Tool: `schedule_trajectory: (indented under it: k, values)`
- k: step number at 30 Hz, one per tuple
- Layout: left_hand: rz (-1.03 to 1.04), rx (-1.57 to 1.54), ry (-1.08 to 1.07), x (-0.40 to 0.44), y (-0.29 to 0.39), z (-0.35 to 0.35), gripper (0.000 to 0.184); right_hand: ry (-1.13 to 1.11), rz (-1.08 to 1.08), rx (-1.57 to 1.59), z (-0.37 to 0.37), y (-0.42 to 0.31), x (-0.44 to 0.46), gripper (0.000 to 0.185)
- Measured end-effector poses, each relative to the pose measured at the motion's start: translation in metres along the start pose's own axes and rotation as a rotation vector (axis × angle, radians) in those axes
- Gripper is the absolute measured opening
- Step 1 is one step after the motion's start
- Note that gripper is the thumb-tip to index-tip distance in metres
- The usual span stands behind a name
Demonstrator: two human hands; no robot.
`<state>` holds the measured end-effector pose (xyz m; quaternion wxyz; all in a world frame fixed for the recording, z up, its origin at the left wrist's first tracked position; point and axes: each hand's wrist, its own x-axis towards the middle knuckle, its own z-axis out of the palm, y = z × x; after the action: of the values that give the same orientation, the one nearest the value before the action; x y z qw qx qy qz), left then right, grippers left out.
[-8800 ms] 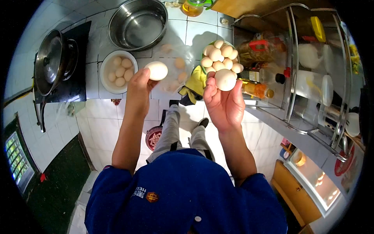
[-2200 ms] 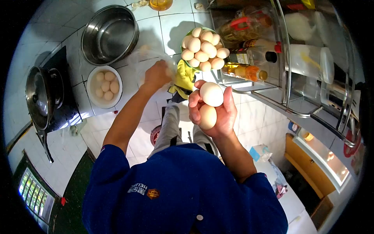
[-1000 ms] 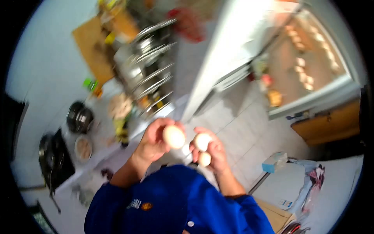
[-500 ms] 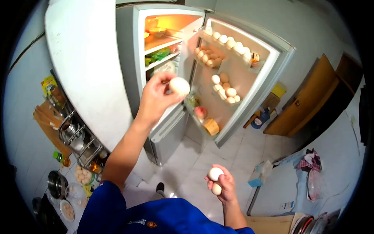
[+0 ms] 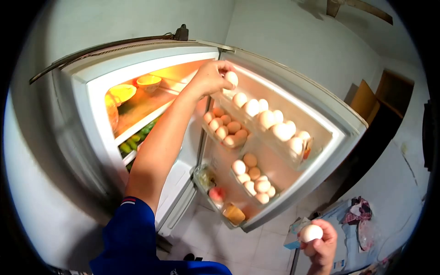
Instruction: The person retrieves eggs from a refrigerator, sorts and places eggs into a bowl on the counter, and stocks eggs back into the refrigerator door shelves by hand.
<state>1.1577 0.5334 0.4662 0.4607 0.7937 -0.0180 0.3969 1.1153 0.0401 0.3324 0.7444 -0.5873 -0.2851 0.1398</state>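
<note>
An egg [image 5: 231, 79] is gripped by the fingers of my left hand [image 5: 214, 79], at the hinge-side end of the top shelf [image 5: 256, 128] in the open fridge door. Several eggs [image 5: 266, 119] stand along that shelf, beside the held one. Below it, a left-hand compartment and a lower one hold more eggs [image 5: 222, 132]. At the lower right, away from the door, my right hand [image 5: 324, 243] is closed around a pale egg [image 5: 311, 233], with a second egg partly hidden under it.
Inside the fridge, yellow bowls [image 5: 121, 93] rest on a shelf above green vegetables [image 5: 133, 143]. The bottom door shelf holds a red item [image 5: 217, 194] and an orange block [image 5: 234, 214]. The door's free edge [image 5: 307, 176] juts out to the right. A tissue box [image 5: 293, 236] is behind my right hand.
The view has turned from the counter to the fridge and come closer. My left hand took an egg from the counter area and moved it up to the top door shelf. My right hand still holds its eggs.
</note>
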Motion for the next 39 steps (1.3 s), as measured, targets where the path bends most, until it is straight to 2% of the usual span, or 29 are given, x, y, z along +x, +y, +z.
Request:
schedule_trajectory:
  k: [1,4,7,9,11,12,14,16,21,23,27,31,35,39]
  values:
    - [-0.067,0.005,-0.047,0.005,0.0,0.0,0.042,0.016,-0.015,-0.059,0.009,-0.016,0.014,0.059]
    - [-0.068,0.149,-0.158,0.011,-0.001,0.0,0.041,0.021,-0.018,-0.136,0.052,-0.073,0.062,0.065]
    - [-0.102,0.2,-0.212,0.019,-0.01,-0.001,0.041,-0.032,-0.085,-0.323,0.091,-0.109,0.114,0.056]
    - [-0.111,0.249,-0.263,0.022,-0.009,-0.004,0.042,-0.142,-0.202,-0.527,0.118,-0.128,0.148,0.049]
    - [-0.092,0.297,-0.302,0.027,-0.009,-0.006,0.042,-0.208,-0.232,-0.67,0.145,-0.14,0.177,0.052]
    - [-0.079,0.346,-0.34,0.028,-0.011,-0.006,0.042,-0.245,-0.346,-0.833,0.153,-0.141,0.194,0.047]
    - [-0.042,0.349,-0.35,0.027,-0.011,-0.008,0.041,-0.262,-0.379,-1.052,0.175,-0.147,0.224,0.043]
    - [-0.077,0.397,-0.391,0.029,-0.01,-0.009,0.039,-0.283,-0.57,-1.31,0.188,-0.145,0.25,0.036]
    - [-0.143,0.51,-0.407,0.029,0.002,-0.008,0.04,-0.439,-0.637,-1.594,0.213,-0.132,0.31,0.036]
    - [-0.137,0.532,-0.43,0.033,0.001,-0.005,0.039,-0.511,-0.717,-1.744,0.219,-0.124,0.326,0.012]
    - [-0.185,0.556,-0.471,0.037,0.006,-0.001,0.036,-0.599,-0.572,-1.91,0.232,-0.119,0.342,0.016]
    - [-0.207,0.538,-0.529,0.045,-0.006,-0.001,0.038,-0.721,-0.48,-1.911,0.236,-0.112,0.352,0.015]
    - [-0.184,0.431,-0.596,0.053,-0.027,-0.006,0.041,-0.788,-0.445,-1.942,0.234,-0.101,0.356,0.013]
    - [-0.184,0.407,-0.602,0.05,-0.02,-0.008,0.041,-0.813,-0.475,-1.988,0.233,-0.101,0.356,0.011]
